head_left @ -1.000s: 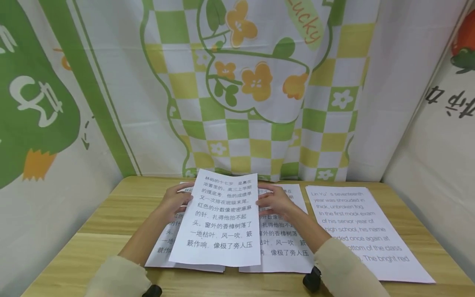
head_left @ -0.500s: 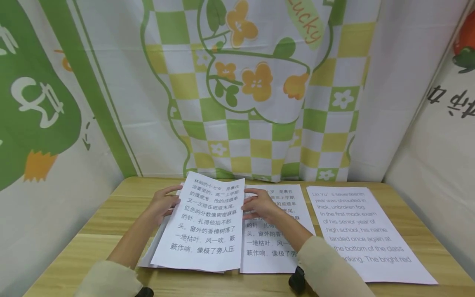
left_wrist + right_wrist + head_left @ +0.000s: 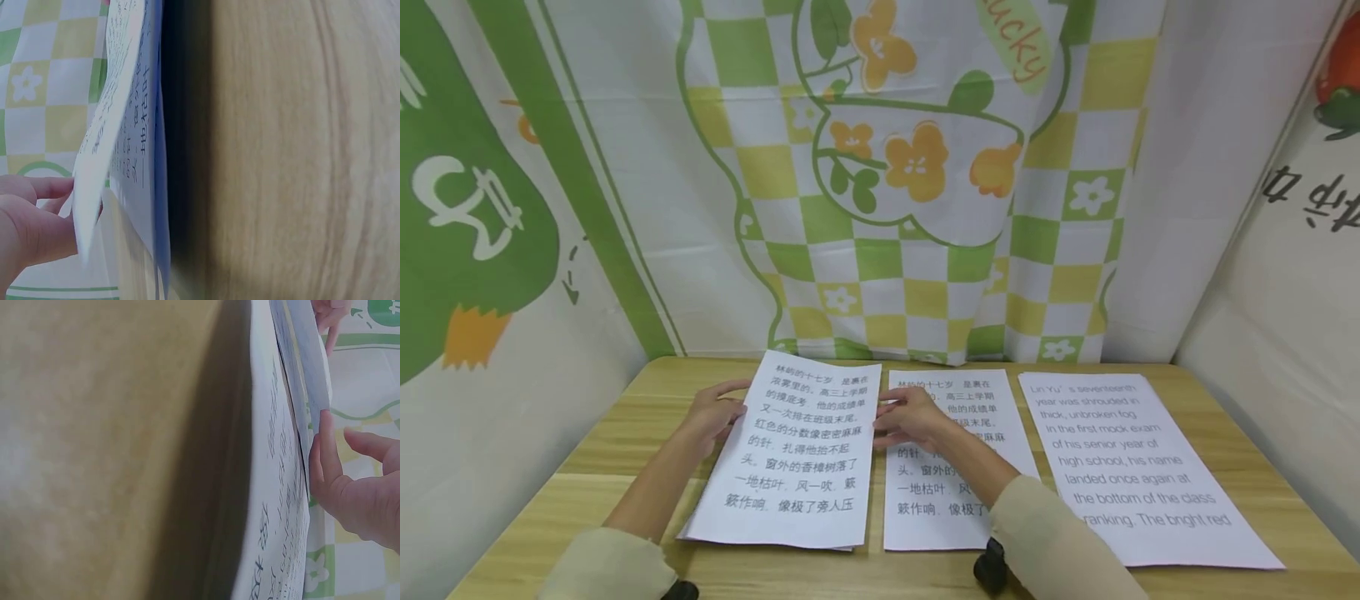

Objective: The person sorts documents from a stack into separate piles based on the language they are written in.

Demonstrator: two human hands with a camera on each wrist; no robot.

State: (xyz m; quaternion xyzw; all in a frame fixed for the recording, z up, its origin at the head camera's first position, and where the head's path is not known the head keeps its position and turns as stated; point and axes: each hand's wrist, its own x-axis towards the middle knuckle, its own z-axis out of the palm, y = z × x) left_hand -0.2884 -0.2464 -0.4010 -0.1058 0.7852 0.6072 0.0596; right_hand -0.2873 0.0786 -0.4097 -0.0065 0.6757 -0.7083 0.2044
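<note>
A white sheet of paper (image 3: 797,450) printed with Chinese text lies over the left pile, its far part raised. My left hand (image 3: 707,417) pinches its left edge; the left wrist view shows thumb and fingers of that hand (image 3: 31,225) on either side of the sheet (image 3: 94,181). At the right edge is my right hand (image 3: 913,421). In the right wrist view, its extended fingers (image 3: 331,453) touch the sheet (image 3: 319,369) while the thumb stands apart. Beneath, the left pile (image 3: 134,206) shows in the left wrist view.
The middle pile (image 3: 925,508), also in Chinese print, lies partly under my right forearm. Farther right is a pile of English-printed sheets (image 3: 1142,467). All rest on a wooden table (image 3: 572,483); a patterned curtain (image 3: 917,292) hangs behind its far edge.
Both hands have moved left with the sheet, from between the left and middle piles to over the left pile. The sheet has come down, and more of the middle pile shows.
</note>
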